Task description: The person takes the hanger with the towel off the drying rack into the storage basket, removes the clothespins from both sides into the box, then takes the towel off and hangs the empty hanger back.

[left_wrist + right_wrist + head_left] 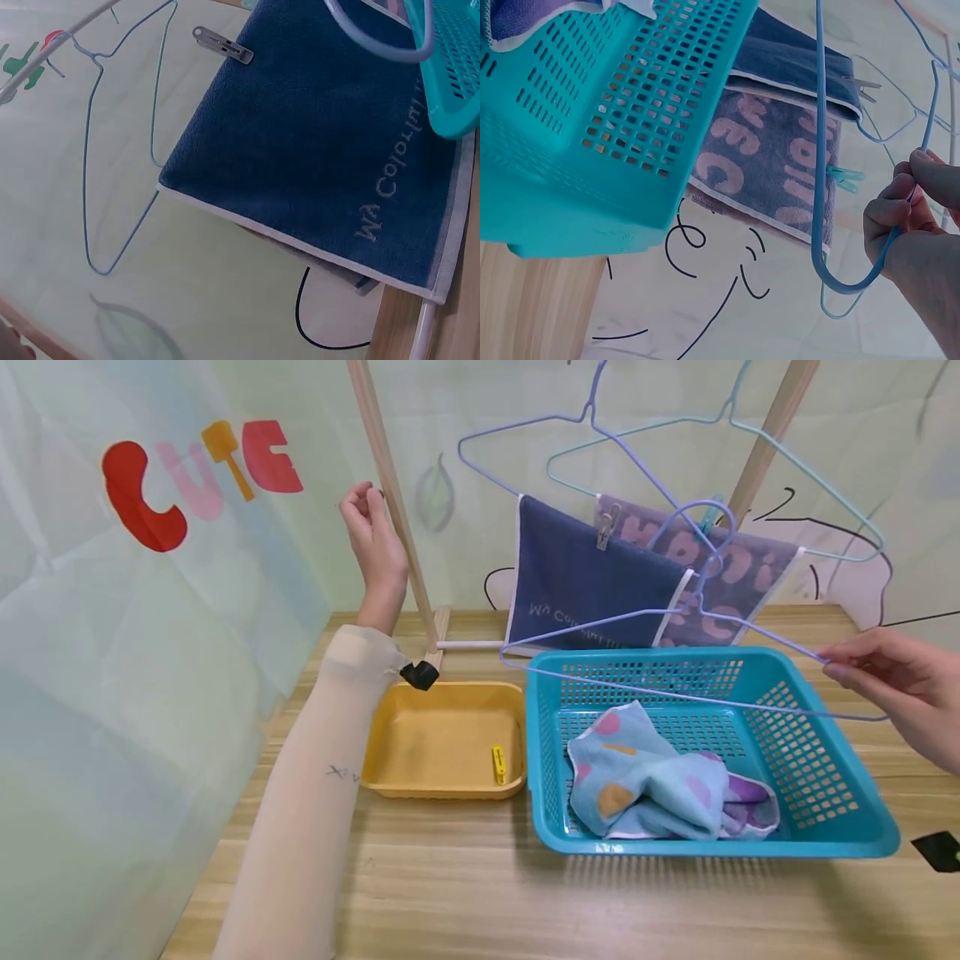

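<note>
Head view: bare lavender hanger (pixel 700 602) held across the back half of a teal basket (pixel 712 847), hook uppermost and curling to the left, neck twisted, long bottom bar sloping down toward the right. Thin, smooth wire, pale violet; no cloth on it. Right hand (pixel 911 689) pinches it between thumb and fingers near its right end. Left hand (pixel 377 539) raised beside a wooden post (pixel 390 485), fingers loosely bent, nothing seen in them; contact with the post cannot be told. In the basket, a crumpled light-blue towel (pixel 660 785) with coloured dots; behind, a navy towel (pixel 585 577) and a purple-grey towel (pixel 761 564) hang from two more hangers. Left wrist view: a thick violet curve of the held hanger crosses the top right, in front of the navy towel, which has a grey clip (pixel 225 45) at its edge; only fingertips of the left hand show, bottom left corner. Right wrist view: the hanger looks bluer here, its rounded end bending in a wide U; right fingers curl round the wire just above that bend, thumb pressed on top.
</note>
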Tool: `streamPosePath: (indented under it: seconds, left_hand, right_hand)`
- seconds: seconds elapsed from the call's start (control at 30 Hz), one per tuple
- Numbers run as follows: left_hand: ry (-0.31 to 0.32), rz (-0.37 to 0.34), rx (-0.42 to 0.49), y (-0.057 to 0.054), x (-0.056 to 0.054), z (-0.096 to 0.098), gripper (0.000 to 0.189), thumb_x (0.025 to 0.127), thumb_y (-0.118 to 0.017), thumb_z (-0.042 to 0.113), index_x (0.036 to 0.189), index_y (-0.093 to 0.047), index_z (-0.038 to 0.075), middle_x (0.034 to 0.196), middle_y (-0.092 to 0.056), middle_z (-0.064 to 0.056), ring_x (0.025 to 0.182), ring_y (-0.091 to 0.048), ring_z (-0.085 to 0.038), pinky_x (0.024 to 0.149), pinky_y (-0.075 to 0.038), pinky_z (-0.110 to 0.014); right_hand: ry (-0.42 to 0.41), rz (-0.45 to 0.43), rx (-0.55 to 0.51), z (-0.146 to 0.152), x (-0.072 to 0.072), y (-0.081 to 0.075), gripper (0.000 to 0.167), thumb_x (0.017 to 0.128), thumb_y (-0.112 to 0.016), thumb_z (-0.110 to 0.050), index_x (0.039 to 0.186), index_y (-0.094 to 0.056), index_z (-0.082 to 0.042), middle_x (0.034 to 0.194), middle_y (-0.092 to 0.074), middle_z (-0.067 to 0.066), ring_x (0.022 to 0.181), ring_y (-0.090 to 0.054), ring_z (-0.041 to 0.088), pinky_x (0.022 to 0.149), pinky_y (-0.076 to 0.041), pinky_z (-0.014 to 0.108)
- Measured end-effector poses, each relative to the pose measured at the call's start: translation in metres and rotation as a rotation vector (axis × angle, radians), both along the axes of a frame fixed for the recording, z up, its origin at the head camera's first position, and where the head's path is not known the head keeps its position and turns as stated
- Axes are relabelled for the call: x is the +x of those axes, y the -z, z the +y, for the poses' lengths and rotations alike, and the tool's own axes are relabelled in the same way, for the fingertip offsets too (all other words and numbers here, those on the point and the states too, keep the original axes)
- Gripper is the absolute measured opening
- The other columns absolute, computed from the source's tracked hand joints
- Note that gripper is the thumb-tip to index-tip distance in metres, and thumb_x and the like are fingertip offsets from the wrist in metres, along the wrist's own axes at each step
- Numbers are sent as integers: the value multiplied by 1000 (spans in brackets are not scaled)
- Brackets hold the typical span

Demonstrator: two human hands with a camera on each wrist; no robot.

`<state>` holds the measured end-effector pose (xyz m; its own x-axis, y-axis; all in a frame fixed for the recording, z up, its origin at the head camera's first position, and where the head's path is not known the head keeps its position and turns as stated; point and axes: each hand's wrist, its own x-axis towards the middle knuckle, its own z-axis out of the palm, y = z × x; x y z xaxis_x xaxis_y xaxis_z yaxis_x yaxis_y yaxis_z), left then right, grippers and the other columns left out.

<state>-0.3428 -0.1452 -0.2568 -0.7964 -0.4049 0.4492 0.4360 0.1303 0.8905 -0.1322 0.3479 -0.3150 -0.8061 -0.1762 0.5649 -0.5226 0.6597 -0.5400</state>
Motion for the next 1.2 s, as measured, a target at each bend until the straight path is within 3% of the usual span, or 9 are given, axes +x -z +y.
streamPosePath:
  seconds: [0.13, 0.3, 0.53, 0.77, 0.93, 1.2]
  left_hand:
    - [63, -89, -12, 0, -6, -1, 47, 110, -30, 36, 149, -31, 10, 140, -46, -2, 124, -44, -9, 96, -34, -15]
    - [160, -166, 17, 3, -12, -2, 51, 109, -21, 43, 152, -28, 17, 143, -44, 3, 132, -38, -5, 102, -28, -15]
    - [219, -194, -5, 4, -20, -3, 54, 109, -16, 46, 147, -39, 16, 134, -54, 4, 126, -45, -8, 103, -27, -24]
    - [234, -133, 64, 3, -26, 1, 48, 110, -22, 43, 126, -52, 10, 101, -55, 0, 106, -53, -16, 94, -34, -22]
    - [234, -161, 51, 4, -28, 1, 46, 109, -22, 46, 121, -49, 11, 92, -46, 2, 92, -47, -11, 86, -34, -20]
    - [257, -199, 39, 5, -30, -3, 53, 108, -20, 48, 130, -46, 7, 91, -40, 4, 89, -42, -8, 83, -32, -20]
  right_hand:
    - [-1, 0, 12, -1, 1, 2, 18, 93, -51, 21, 106, -60, 13, 102, -59, -27, 79, -55, -7, 72, -42, 3]
    - [16, -34, 37, -4, 3, 5, 18, 93, -51, 20, 106, -61, 12, 104, -57, -30, 85, -55, -13, 75, -42, 2]
    - [35, -78, 34, -7, 3, 6, 18, 94, -51, 19, 107, -61, 11, 105, -56, -31, 90, -54, -16, 77, -41, 1]
    - [8, -23, 29, -6, 2, 4, 17, 93, -50, 21, 105, -60, 14, 104, -58, -29, 88, -56, -13, 77, -42, 2]
    - [34, -47, -8, -8, 0, 2, 15, 93, -52, 20, 104, -59, 13, 99, -59, -28, 83, -56, -10, 75, -42, 2]
    - [66, -94, -30, -19, -3, -5, 15, 95, -53, 16, 107, -61, 10, 98, -57, -29, 80, -52, -8, 73, -40, 1]
